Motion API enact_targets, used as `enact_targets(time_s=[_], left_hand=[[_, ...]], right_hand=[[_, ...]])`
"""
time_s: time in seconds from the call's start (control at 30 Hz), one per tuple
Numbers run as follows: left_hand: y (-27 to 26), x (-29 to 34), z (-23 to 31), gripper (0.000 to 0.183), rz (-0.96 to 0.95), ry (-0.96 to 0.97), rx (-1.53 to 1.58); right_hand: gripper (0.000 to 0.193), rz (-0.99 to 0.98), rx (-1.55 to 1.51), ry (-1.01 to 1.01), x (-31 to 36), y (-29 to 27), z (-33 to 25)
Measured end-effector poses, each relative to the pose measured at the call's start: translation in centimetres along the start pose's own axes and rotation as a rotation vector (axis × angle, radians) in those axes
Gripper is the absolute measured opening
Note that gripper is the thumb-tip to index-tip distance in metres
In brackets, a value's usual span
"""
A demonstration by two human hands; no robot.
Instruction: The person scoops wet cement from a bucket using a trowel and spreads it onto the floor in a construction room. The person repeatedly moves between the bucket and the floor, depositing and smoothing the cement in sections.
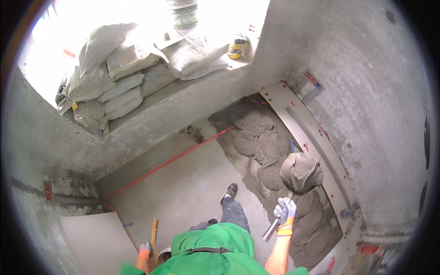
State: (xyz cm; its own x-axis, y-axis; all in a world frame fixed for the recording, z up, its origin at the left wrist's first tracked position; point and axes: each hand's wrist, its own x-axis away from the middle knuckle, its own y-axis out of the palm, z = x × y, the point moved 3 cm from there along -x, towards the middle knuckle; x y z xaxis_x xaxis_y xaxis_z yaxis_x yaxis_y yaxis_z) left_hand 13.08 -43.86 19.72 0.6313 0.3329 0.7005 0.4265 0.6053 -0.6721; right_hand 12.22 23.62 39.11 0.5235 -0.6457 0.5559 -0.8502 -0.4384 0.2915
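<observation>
My right hand (285, 210), in a grey and orange work glove, is closed round the metal handle of a mortar scoop (272, 229). A thick lump of wet grey mortar (302, 172) covers the scoop's head, held above the mortar bed (263, 146) on the floor. Low at the left, my gloved left hand (145, 249) shows only in part; its fingers are too small and hidden to read. Beside it stands a long yellow-tan piece (154, 231) whose kind I cannot make out. A dark round thing with a pale rim (164, 255) is partly covered by my green top.
Large pale panels (305, 133) run along the right wall, with another panel (96, 238) at lower left. A red line (169, 161) crosses the grey floor. Stacked sacks (133, 68) and a yellow-black tub (236, 48) sit on the window ledge. My shoe (230, 190) stands near the mortar's edge.
</observation>
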Motion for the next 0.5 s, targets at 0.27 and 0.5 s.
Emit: enact_targets(time_s=[0.27,0.5], left_hand=[[7.9,7.6,7.1,0.037,0.042,-0.553,0.529],[9.7,12.5,19.0,0.032,-0.080,-0.623,0.940]], right_hand=[[0.032,-0.005,-0.286,0.308,-25.8,20.5,3.0],[0.032,-0.025,0.062,0.265,-36.1,29.5,3.2]])
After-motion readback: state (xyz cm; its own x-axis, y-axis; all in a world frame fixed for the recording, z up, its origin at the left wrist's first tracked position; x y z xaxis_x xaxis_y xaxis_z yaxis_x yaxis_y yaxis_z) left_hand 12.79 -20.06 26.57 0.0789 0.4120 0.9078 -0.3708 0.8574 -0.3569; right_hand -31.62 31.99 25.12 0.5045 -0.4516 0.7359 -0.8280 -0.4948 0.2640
